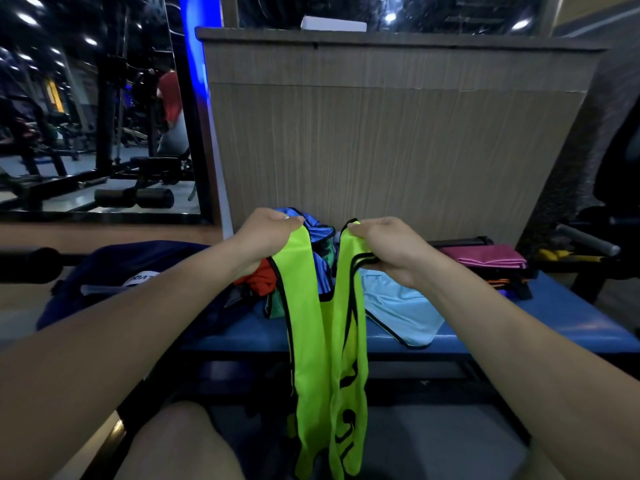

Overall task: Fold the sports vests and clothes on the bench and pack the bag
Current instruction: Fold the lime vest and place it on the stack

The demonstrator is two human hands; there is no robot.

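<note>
A neon yellow-green sports vest [329, 358] with black trim is held up above the near edge of the blue bench [519, 327], one shoulder strap in each hand. The left hand [266, 237] is curled tightly around the top of the left strap, thumb pressed over the fabric; the right hand [384, 244] is clamped on the top of the right strap, with the fingers folded under a bunched black-edged seam. The two hands are kept near each other but apart, and the vest body hangs down between the forearms past the bench edge toward the near floor, black lettering partly visible on its right panel. Behind the hands, in the middle of the bench, a loose pile of clothes [311, 258] is seen: blue, green and red pieces, tangled together. A light blue garment [401, 310] lies just right of the hanging vest, spread on the bench. At the far right of the bench a folded stack [488, 263] is noted, magenta on top, dark and orange layers beneath. A dark navy bag [138, 271] sits at the left, touching the pile; whether it is open cannot be told. A wood-grain panel [381, 133] stands behind the bench.
</note>
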